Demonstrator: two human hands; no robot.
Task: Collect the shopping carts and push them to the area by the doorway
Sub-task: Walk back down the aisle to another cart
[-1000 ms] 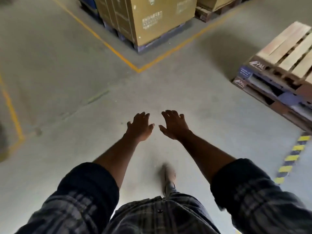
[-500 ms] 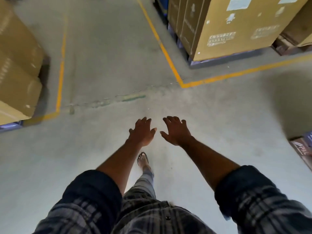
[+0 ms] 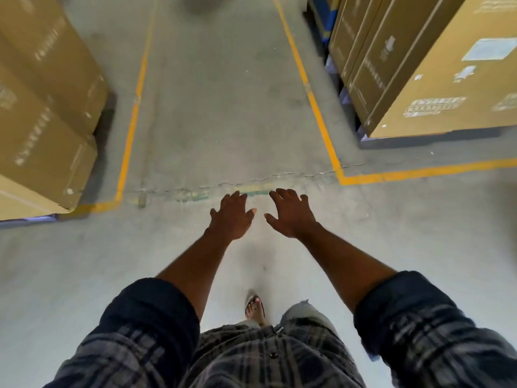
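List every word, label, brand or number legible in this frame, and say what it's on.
None can be read.
Left cardboard boxes: white print, blurred.
Right cardboard boxes: white print blocks and a pale label, blurred and too small.
Floor: only yellow lines, no text.
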